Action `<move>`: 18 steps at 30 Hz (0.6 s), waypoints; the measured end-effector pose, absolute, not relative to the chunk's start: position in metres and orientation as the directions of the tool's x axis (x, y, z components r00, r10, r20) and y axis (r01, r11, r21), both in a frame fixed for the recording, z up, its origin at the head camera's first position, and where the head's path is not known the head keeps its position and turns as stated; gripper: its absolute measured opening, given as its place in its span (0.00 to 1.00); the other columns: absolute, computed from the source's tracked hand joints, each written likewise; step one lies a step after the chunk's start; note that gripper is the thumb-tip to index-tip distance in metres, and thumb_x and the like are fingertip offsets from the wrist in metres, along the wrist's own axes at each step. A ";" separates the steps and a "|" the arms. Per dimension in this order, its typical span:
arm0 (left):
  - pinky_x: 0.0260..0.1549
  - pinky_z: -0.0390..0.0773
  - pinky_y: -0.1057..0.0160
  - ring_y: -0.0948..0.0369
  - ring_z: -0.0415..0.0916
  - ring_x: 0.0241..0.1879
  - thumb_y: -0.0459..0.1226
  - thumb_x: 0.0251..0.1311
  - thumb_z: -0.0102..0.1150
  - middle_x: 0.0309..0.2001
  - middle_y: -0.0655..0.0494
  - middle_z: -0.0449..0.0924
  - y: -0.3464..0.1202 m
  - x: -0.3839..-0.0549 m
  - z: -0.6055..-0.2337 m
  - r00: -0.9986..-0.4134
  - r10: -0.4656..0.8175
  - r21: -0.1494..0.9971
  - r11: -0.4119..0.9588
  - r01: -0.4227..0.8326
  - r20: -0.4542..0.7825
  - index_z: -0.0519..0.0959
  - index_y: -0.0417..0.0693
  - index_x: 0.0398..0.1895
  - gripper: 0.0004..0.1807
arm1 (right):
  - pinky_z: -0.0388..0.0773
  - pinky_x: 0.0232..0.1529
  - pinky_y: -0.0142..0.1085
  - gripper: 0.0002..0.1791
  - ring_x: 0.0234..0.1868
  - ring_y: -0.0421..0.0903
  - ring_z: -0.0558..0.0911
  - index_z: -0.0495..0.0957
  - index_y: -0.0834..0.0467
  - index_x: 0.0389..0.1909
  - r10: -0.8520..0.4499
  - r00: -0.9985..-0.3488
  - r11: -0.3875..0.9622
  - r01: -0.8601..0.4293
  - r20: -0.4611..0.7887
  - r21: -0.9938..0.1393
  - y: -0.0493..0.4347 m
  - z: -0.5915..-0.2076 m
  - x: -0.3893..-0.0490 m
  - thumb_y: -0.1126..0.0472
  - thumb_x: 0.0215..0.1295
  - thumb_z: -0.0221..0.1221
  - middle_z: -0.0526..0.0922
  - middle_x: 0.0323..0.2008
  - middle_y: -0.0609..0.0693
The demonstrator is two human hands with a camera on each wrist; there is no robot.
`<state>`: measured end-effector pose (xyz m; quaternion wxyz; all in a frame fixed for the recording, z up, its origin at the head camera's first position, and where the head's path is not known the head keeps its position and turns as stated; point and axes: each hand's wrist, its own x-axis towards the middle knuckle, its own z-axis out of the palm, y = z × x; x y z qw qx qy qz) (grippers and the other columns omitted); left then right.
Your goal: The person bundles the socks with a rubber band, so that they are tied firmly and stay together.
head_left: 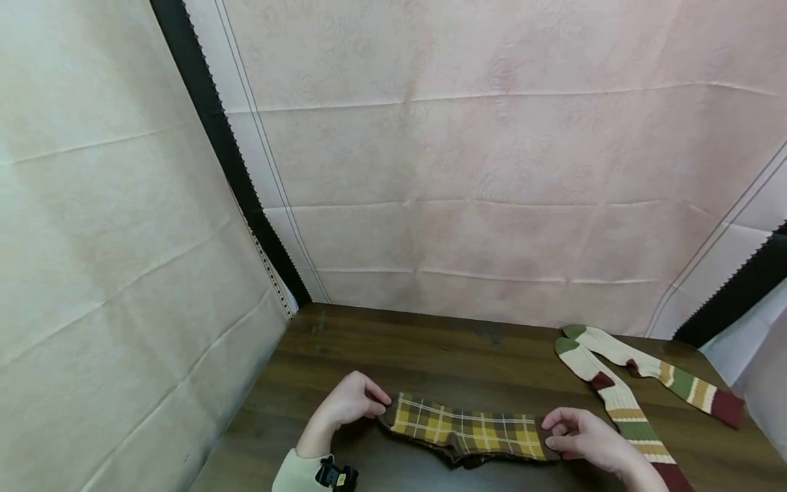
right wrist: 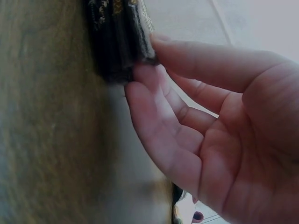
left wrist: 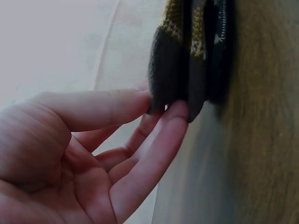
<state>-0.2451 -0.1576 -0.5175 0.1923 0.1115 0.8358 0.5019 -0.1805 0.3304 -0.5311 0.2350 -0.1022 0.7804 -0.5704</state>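
Yellow-and-brown plaid socks (head_left: 466, 432) with dark ends lie stretched sideways between both hands, low over the table. My left hand (head_left: 355, 403) pinches the dark left end between thumb and fingers. In the left wrist view, separate knit layers (left wrist: 166, 65) show at that end, the thumb on the outer one and a fingertip between two of them. At the opposite end, my right hand (head_left: 581, 437) pinches the dark edge; the right wrist view shows several stacked layers (right wrist: 124, 42) there. A dark fold droops below the middle.
Two cream socks with green toes and striped, maroon-ended legs lie at the right, one nearer sock (head_left: 633, 417) and one farther sock (head_left: 688, 383). The dark wooden table (head_left: 393, 342) meets pale cloth walls (head_left: 492, 171) at the back and left.
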 end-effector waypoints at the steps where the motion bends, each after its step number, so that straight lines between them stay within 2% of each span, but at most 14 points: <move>1: 0.37 0.89 0.54 0.57 0.88 0.37 0.26 0.60 0.73 0.51 0.49 0.87 -0.157 -0.245 -0.518 -0.901 0.378 0.879 0.477 -0.005 -0.211 0.93 0.43 0.37 0.07 | 0.86 0.40 0.42 0.14 0.39 0.45 0.82 0.74 0.76 0.51 -0.428 -0.869 0.328 0.108 -0.250 -0.938 0.330 -0.531 -0.180 0.69 0.74 0.63 0.78 0.37 0.51; 9: 0.37 0.88 0.52 0.56 0.88 0.35 0.25 0.60 0.74 0.47 0.49 0.89 -0.158 -0.243 -0.518 -0.896 0.386 0.866 0.500 0.003 -0.220 0.93 0.42 0.39 0.07 | 0.86 0.38 0.42 0.12 0.37 0.46 0.81 0.76 0.73 0.49 -0.401 -0.878 0.359 0.113 -0.263 -0.926 0.328 -0.532 -0.182 0.69 0.72 0.65 0.78 0.35 0.51; 18: 0.37 0.88 0.53 0.55 0.89 0.36 0.25 0.60 0.74 0.47 0.48 0.89 -0.156 -0.244 -0.520 -0.898 0.375 0.870 0.494 -0.017 -0.231 0.93 0.41 0.39 0.07 | 0.85 0.33 0.41 0.11 0.34 0.45 0.82 0.78 0.68 0.45 -0.341 -0.908 0.431 0.081 -0.245 -0.899 0.325 -0.535 -0.180 0.68 0.69 0.69 0.80 0.31 0.49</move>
